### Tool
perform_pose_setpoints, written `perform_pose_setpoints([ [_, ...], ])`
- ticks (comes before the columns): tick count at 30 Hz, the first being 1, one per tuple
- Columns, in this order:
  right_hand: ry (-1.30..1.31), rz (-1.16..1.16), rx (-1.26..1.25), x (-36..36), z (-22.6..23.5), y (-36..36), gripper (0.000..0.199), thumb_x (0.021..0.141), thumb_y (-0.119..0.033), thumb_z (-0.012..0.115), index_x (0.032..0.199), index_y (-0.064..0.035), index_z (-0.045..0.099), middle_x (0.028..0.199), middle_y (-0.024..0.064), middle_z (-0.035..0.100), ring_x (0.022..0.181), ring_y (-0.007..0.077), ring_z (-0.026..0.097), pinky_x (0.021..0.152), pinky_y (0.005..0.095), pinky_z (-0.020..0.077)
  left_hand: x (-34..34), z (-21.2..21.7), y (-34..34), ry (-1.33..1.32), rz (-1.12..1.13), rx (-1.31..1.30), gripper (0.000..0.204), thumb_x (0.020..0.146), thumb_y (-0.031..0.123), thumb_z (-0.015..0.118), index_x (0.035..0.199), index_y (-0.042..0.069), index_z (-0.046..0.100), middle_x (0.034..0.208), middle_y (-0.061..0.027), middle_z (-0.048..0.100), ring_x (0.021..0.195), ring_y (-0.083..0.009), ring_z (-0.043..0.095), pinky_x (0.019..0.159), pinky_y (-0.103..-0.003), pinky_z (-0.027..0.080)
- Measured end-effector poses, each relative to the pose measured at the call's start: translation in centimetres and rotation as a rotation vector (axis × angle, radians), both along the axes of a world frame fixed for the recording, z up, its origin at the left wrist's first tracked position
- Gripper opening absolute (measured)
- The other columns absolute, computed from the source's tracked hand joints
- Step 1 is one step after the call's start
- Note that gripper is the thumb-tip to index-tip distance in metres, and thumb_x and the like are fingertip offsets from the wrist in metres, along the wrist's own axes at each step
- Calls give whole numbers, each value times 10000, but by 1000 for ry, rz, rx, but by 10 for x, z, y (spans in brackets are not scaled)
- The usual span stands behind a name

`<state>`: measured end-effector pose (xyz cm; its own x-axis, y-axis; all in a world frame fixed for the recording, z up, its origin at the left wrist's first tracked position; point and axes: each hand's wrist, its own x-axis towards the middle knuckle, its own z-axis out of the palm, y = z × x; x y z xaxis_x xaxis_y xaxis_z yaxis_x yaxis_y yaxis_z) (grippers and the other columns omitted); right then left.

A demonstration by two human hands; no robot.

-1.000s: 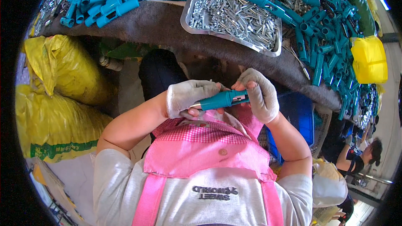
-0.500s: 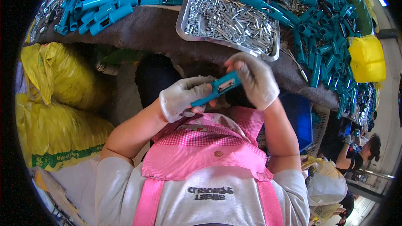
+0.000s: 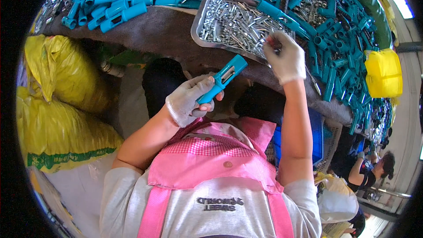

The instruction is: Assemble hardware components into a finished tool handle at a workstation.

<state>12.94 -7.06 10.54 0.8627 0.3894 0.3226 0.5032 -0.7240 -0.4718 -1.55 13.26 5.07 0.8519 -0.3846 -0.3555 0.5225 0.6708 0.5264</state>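
We see the surface [image 3: 128, 39], under a dark brown cover, arching across the top of the frame, its far parts cut off by the black fisheye rim. At the left edge we find two bulging yellow sacks [image 3: 66, 125], one above the other, their outer sides also cut off. A blue crate [image 3: 315, 143] sits right of centre, partly hidden behind the right forearm.

Teal tubes [image 3: 328, 46] heap along the upper left and upper right, overlapping so closely that we cannot make out each one. Between these heaps stands a metal tray [image 3: 197, 31]; the right hand [image 3: 286, 59] hides its lower right corner. Near the right edge we see a yellow container [image 3: 383, 74].

The right hand's grip is curled, thumb and fingers drawn together over the tray; blur keeps us from telling whether it pinches anything. The left hand [image 3: 191, 98], at mid-frame, has its grip closed around the lower end of a teal holder [image 3: 219, 85]. We see this holder below the tray, its long axis slanting from lower left to upper right, its free end pointing upper right and its slot facing us. Inside that slot shows a silvery piece [image 3: 228, 75], its ends hidden. Small metal pins [image 3: 231, 26] fill the tray.
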Motion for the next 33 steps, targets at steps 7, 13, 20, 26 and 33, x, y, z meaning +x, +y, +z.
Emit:
perform_pose_setpoints([
  [7,352,275,299,-83,-7,12,93,825,32,576,913,10,598,795,57,620,699,99,603,630,227,493,1,2,-5,-2,-8,80,234,954,266,456,1069,72,520,832,-47,572,494,-54,397,379,-170,276],
  [13,-62,312,165,-100,-9,21,147,713,27,631,855,-3,609,810,138,617,685,282,626,619,322,505,-4,0,-13,-114,59,218,278,945,262,485,1141,71,535,834,-27,598,561,-53,460,457,-181,356],
  [20,-57,242,276,-115,-29,26,109,735,36,625,839,9,607,783,137,608,687,261,623,608,321,495,-10,-10,-15,-144,140,318,359,923,245,539,1235,71,512,853,-25,611,620,-58,483,518,-190,389],
  [26,957,-6,1151,-124,-41,29,468,823,-43,642,1223,-59,400,934,34,572,724,134,574,578,240,485,-13,-7,-11,-252,24,374,400,931,237,527,1283,58,464,938,-52,602,737,-76,522,607,-202,436],
  [33,1064,127,906,-109,-29,26,269,841,-90,624,1069,-17,503,897,57,595,637,84,528,549,225,446,-30,-24,-11,-1008,0,764,774,876,14,495,1438,80,-34,1143,-110,470,965,-173,520,854,-273,423],
])
